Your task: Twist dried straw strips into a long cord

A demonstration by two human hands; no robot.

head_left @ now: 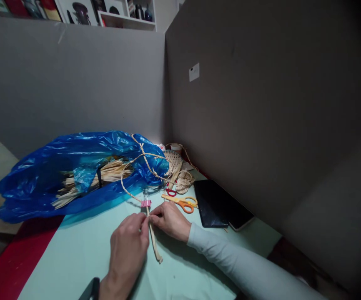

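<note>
Located at lower centre of the frame: a pale strip (153, 241) on or just above the pale green surface (89, 254); exact contact along the length not determinable. Long axis recorded as running from the pink clip (146, 203) downward, leaning slightly toward the right of the frame, with the loose end bent at the tip.

Noted on the strip's left side: the left hand (127, 237), fingers narrow and pinching the strip just below the clip, with the grip partly hidden behind the knuckles. Noted on the right side: the right hand (172, 218), thumb and forefinger likewise closed on the strip, nearly tip to tip with the opposite pair. Judged equally near at the held point; toward the loose end, left hand slightly nearer.

Observed leading up and left from near the clip: a twisted cord (122, 183), looped across the blue bag (83, 146) at left of centre. Found right of the clip and above the right hand: orange scissors (185, 205), apart from the fingers. Found farther right: a black tablet (211, 204), clear of the strip.
</note>
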